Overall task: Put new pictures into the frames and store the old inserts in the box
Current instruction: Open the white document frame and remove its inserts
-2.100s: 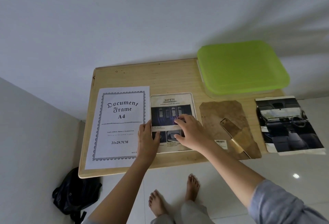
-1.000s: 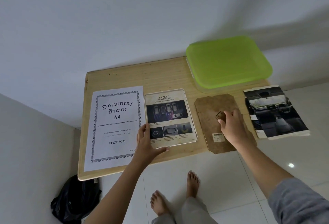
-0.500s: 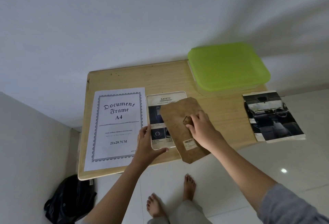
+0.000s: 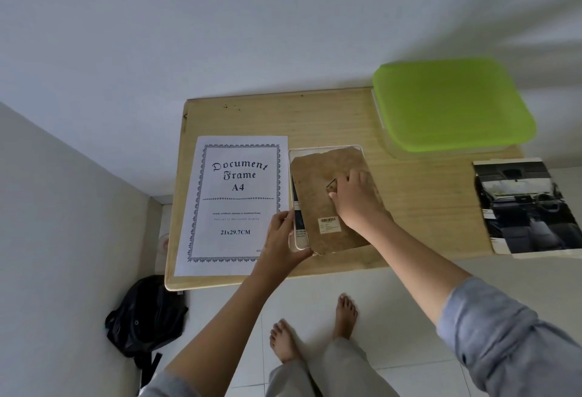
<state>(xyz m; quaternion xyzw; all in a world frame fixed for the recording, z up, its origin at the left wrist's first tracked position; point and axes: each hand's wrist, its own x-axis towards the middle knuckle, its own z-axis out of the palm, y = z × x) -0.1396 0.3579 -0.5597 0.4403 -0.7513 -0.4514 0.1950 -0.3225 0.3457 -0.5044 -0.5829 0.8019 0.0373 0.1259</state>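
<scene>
A small white picture frame (image 4: 292,160) lies face down on the wooden table (image 4: 425,195), with a picture inside it. A brown backing board (image 4: 315,188) with a barcode sticker lies over the frame, slightly askew. My right hand (image 4: 356,198) grips the board's stand near its middle. My left hand (image 4: 283,236) holds the frame's near left corner. A white "Document Frame A4" insert sheet (image 4: 234,201) lies left of the frame. A car interior photo (image 4: 529,207) overhangs the table's right end. The box with the green lid (image 4: 453,103) sits at the back right.
The table stands against a white wall. A black backpack (image 4: 145,314) lies on the tiled floor under the table's left corner. My bare feet (image 4: 315,327) stand in front of the table.
My right hand left the picture, took the brown backing board from the right and carried it left onto the frame. My left hand stayed at the frame's corner.
</scene>
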